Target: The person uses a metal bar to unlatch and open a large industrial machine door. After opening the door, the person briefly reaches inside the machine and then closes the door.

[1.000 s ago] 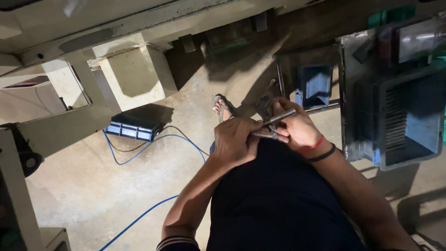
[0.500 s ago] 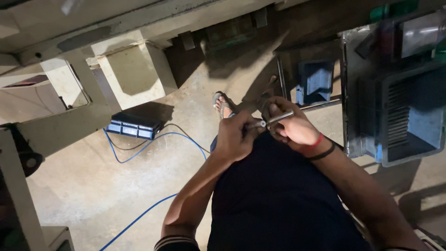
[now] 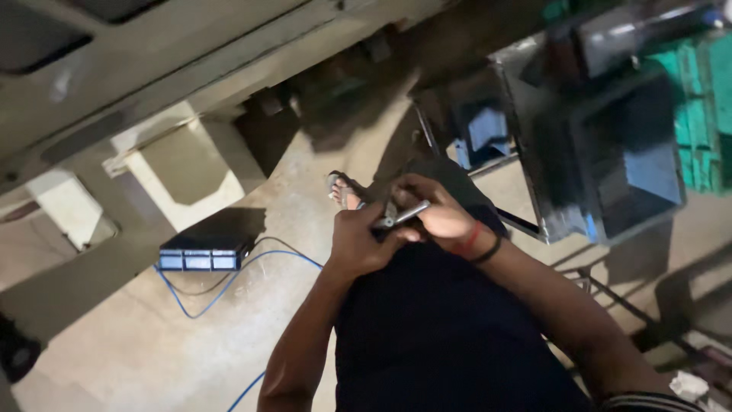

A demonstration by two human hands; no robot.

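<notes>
My left hand (image 3: 360,243) and my right hand (image 3: 436,215) meet above my dark-clothed lap, both closed around a thin grey metal rod-like tool (image 3: 402,215) that runs between them. The rod's bright end sticks up to the right, between my right thumb and fingers. What lies under the hands is hidden. A red band and a black band (image 3: 479,246) circle my right wrist. A foot in a sandal (image 3: 343,191) shows on the floor just beyond the hands.
A black box with a blue front (image 3: 204,250) sits on the concrete floor at left, with a blue cable (image 3: 229,284) looping from it. A pale concrete block (image 3: 177,168) stands behind it. A dark metal frame holding trays (image 3: 602,168) is at right; green crates (image 3: 709,99) lie beyond.
The view has swung, so the hands and floor sit lower and more central. Both hands stay closed on the rod, which has tilted slightly between them.
</notes>
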